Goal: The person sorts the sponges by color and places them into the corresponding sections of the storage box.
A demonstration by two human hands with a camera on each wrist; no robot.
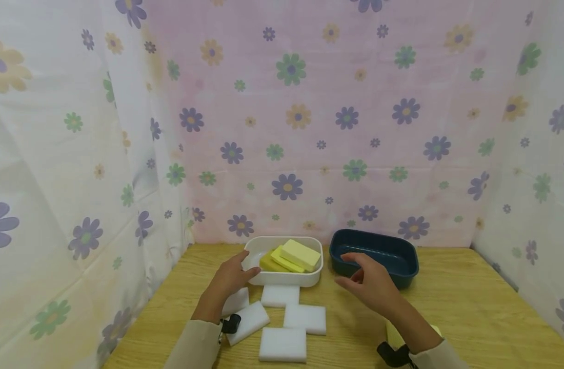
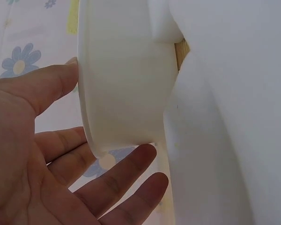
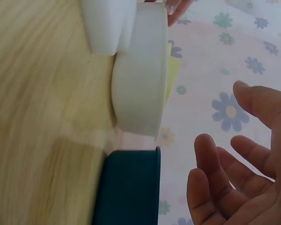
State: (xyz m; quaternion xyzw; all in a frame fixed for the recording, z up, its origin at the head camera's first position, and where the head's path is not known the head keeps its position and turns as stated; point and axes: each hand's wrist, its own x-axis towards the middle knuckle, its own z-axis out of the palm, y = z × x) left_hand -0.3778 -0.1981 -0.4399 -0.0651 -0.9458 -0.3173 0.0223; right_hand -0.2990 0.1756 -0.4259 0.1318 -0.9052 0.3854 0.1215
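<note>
A white tub (image 1: 282, 279) stands near the back of the table with several yellow sponge-like blocks (image 1: 300, 254) stacked inside. At its left end is my left hand (image 1: 229, 279); the thumb touches the rim, while the other fingers extend loosely along the end wall (image 2: 126, 93). My right hand (image 1: 371, 284) hovers in front of the dark blue tub (image 1: 402, 279), fingers apart and slightly bent, with nothing between them. In the right wrist view, that hand is clear of the blue tub (image 3: 131, 187). No block shows in the visible part of the blue tub's inside.
Several white sponge-like blocks (image 1: 283, 344) lie on the wooden table (image 1: 346, 338) before the white tub, some partly behind my left wrist. A yellow piece (image 1: 394, 335) lies partly hidden under my right forearm. Flowered cloth (image 1: 309, 154) hangs behind and at both sides.
</note>
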